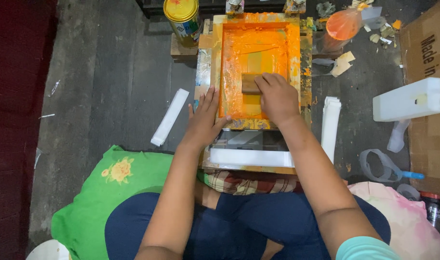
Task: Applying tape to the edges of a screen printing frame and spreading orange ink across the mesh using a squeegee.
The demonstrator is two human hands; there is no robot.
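Yellow tin (pixel 182 19) at eleven o'clock; brown carton (pixel 424 53) at two. Right hand (pixel 276 97) grips wooden squeegee (pixel 249 84); left hand (pixel 204 120) flat, open, on orange screen frame (pixel 220 72).

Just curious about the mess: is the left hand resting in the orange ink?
No, the left hand lies flat on the frame's edge, outside the orange ink.

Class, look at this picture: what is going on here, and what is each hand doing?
A person sits on the floor at a screen-printing frame coated in orange ink. The right hand grips a wooden squeegee on the inked mesh, while the left hand presses flat on the frame's left edge. A white strip lies just in front of the frame, with more white strips lying to either side. A yellow tin stands behind.
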